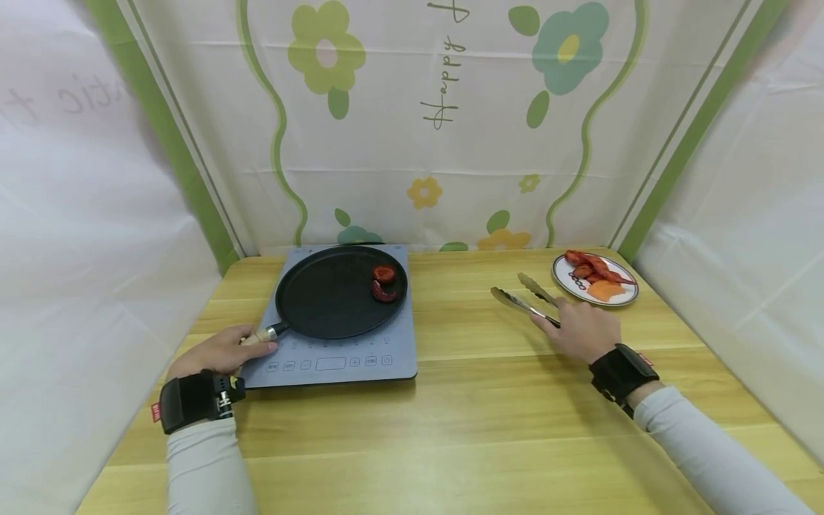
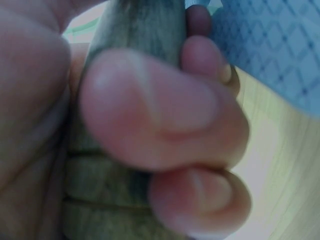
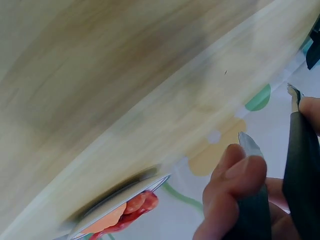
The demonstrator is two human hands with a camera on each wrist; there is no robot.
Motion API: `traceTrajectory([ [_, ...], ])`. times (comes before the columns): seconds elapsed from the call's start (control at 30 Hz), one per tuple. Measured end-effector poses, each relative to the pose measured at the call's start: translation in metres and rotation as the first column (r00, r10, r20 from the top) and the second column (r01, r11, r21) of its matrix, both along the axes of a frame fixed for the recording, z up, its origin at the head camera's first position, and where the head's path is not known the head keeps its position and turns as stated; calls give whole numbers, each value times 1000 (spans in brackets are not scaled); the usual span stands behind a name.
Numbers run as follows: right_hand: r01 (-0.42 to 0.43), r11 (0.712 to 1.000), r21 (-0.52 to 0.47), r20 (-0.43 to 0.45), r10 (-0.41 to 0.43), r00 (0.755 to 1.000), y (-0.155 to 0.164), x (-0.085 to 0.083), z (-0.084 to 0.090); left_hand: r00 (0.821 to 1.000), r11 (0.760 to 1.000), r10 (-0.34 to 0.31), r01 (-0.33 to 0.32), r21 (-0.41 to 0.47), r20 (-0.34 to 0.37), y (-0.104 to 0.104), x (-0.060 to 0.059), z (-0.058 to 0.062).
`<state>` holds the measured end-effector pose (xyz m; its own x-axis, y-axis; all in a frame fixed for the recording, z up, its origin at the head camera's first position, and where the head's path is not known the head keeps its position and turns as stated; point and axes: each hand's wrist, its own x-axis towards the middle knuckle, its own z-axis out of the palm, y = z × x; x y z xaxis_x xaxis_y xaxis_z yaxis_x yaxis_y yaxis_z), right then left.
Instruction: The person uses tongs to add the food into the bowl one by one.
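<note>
My left hand (image 1: 222, 349) grips the wooden handle (image 2: 142, 30) of a round black frying pan (image 1: 335, 300), fingers curled round it in the left wrist view. The pan sits on a flat grey induction cooktop (image 1: 354, 363). Toward the pan's right side lie a red round slice (image 1: 383, 274) and a dark red curved piece (image 1: 383, 292) like a tentacle. My right hand (image 1: 587, 331) holds metal tongs (image 1: 515, 300) with dark grips; their tips stand apart with nothing between them, pointing left over the table.
An oval plate (image 1: 627, 299) with red pieces (image 1: 592, 266) and an orange piece (image 1: 605, 290) stands at the back right, just beyond my right hand. The wooden table (image 1: 412, 443) ends at a flowered cloth (image 1: 386, 143) behind; white cloth walls close both sides.
</note>
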<state>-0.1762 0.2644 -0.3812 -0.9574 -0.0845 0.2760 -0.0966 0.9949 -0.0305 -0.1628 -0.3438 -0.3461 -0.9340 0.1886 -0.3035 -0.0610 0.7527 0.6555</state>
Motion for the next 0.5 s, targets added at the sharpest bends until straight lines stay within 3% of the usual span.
traceTrajectory([
  [0.5,51,997,66,-73,-46,996,23,2,1,1000,1000,3,-3,7,10,1,1,2],
])
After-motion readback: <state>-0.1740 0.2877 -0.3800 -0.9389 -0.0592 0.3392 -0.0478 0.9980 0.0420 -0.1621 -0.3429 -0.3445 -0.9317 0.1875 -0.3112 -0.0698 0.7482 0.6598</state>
